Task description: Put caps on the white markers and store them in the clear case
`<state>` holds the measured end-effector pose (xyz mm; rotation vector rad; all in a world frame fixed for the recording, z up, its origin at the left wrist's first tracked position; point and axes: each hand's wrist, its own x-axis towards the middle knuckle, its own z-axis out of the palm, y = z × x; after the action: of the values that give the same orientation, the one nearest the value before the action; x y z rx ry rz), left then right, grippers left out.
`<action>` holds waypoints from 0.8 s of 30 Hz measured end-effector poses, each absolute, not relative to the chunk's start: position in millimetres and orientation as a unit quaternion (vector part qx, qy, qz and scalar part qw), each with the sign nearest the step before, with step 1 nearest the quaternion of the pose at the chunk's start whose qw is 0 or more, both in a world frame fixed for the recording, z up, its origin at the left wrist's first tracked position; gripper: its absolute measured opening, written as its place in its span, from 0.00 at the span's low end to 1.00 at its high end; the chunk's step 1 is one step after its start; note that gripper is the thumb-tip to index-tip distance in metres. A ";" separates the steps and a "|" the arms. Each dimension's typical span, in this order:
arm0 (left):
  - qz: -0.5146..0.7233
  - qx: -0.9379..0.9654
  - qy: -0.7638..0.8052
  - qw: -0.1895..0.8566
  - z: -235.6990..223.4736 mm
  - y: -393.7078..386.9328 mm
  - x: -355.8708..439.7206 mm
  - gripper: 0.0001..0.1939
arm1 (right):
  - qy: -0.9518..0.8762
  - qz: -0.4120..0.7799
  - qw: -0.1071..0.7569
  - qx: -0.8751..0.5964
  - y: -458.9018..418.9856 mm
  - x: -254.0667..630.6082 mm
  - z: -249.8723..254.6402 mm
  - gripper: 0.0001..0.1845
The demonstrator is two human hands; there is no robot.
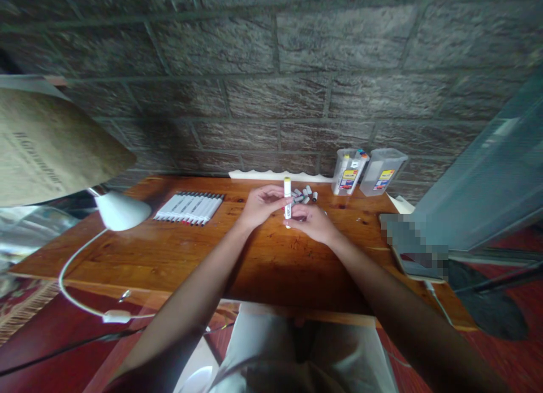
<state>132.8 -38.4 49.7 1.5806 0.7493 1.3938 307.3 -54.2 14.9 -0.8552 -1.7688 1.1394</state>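
A white marker (287, 188) with a yellow top end stands upright between my two hands above the wooden table. My left hand (263, 205) pinches its middle from the left, thumb across the barrel. Lower down, my right hand (313, 222) grips the marker near its bottom end. Just behind my right hand lies a small pile of loose marker caps (302, 195), partly hidden by the fingers. Off to the left, a neat row of white markers (189, 208) with dark ends lies side by side on the table.
Two clear plastic containers stand at the back right: one container (348, 172) holds some markers, and the other container (383, 172) is beside it. A lamp (123, 211) occupies the left side. A tablet-like device (418, 260) with a cable lies at right. A brick wall (254, 99) rises behind the table (271, 263).
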 end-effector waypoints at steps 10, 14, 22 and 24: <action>0.518 0.670 0.308 0.434 48.4 -37.0 126.5 0.19 | -0.692 0.461 0.426 -0.355 -49.4 319.1 28.0 0.16; 0.504 0.670 0.303 0.454 47.7 -37.9 127.5 0.19 | -0.619 0.381 0.554 -0.406 -49.5 331.2 48.8 0.14; 0.442 0.705 0.291 0.473 39.2 -42.2 137.2 0.17 | -0.634 0.310 0.582 -0.404 -63.6 325.8 63.9 0.19; 0.444 0.697 0.284 0.486 37.6 -43.7 139.8 0.17 | -0.652 0.312 0.563 -0.401 -65.7 322.3 61.2 0.19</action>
<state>139.8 -43.7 37.6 1.6966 0.6916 1.0804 322.3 -65.7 61.2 -0.9438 -1.5340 0.7343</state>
